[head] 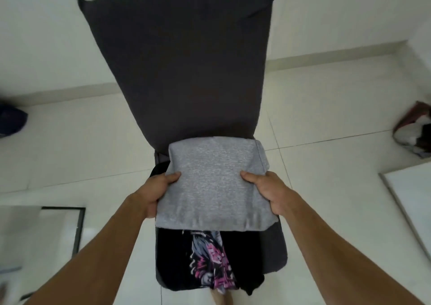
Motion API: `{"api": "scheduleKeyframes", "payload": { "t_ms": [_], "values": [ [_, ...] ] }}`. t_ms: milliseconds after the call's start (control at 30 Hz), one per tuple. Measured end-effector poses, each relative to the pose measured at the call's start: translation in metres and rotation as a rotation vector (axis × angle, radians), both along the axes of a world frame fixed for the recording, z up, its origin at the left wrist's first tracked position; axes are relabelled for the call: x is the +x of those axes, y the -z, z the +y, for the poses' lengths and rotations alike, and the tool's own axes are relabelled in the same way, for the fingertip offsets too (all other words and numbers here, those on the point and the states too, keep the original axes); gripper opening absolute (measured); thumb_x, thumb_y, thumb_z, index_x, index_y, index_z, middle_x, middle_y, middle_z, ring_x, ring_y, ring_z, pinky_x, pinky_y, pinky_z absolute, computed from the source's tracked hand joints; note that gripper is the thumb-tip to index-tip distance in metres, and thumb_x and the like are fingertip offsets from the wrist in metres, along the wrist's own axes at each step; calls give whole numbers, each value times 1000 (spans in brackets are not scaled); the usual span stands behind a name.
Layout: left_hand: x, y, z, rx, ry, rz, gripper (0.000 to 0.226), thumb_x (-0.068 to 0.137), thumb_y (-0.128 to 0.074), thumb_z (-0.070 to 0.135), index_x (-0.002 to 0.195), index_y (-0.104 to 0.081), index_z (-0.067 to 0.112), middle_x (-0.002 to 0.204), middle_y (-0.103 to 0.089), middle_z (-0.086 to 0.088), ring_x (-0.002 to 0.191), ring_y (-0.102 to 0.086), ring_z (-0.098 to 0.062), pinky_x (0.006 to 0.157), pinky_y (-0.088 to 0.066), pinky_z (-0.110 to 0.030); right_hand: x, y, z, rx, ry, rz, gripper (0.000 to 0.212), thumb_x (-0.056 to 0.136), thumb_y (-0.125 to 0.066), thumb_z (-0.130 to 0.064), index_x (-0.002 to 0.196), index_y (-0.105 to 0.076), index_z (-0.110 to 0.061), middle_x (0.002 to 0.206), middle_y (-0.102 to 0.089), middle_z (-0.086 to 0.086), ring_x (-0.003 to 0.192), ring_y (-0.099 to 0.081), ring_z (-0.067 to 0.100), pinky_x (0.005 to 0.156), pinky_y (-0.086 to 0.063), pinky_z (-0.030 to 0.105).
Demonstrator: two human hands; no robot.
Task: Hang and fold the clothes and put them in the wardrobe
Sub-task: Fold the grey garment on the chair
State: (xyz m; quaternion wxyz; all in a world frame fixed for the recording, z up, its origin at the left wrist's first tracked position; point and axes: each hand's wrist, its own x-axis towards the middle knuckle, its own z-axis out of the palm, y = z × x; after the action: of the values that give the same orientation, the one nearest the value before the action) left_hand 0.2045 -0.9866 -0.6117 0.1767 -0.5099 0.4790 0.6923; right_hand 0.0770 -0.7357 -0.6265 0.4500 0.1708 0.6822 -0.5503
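Left hand grips the near-left edge of the folded grey shirt, thumb on top, fingers curled out of sight beneath. Right hand does the same on the right edge, thumb lying across the cloth. Between them the shirt sits flat and square over the chair seat, its far edge up against the base of the tall dark backrest; whether it rests on the seat or is held just above, I cannot tell. Under its near edge a black shirt with a pink and white print lies on the seat, spilling over the front. Pale tiled floor all round. Off to the right, by the wall, a heap of clothes; at far left a dark blue bundle, blurred
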Motion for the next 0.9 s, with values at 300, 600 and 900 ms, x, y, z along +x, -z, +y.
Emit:
{"api": "scheduleKeyframes", "payload": {
  "t_ms": [300, 600, 900],
  "values": [
    [1, -157, 157, -113, 275, 227, 36, 91, -68, 35, 120, -65, 14, 98, -76, -12, 87, -73, -31, 69, -59, -40, 73, -162, 176, -37, 271, 197, 46, 79, -85, -28, 116, -64, -10, 102, -75, 10, 88, -74, 29, 79, -60, 41],
    [68, -277, 439, -120, 775, 496, 49, 87, -73, 36, 131, -57, 18, 114, -72, -12, 96, -71, -36, 80, -59, -50, 267, -300, 460, 43, 700, 368, 51, 77, -86, -21, 120, -65, -3, 103, -76, 10, 90, -74, 31, 86, -59, 47],
    [157, -335, 722, 60, 1243, 675, 60, 85, -76, 32, 136, -50, 16, 115, -69, -14, 96, -71, -36, 79, -60, -51, 477, -374, 681, 158, 1207, 453, 41, 78, -82, -10, 114, -62, -9, 103, -71, 8, 89, -70, 29, 68, -58, 37]
  ]
}}
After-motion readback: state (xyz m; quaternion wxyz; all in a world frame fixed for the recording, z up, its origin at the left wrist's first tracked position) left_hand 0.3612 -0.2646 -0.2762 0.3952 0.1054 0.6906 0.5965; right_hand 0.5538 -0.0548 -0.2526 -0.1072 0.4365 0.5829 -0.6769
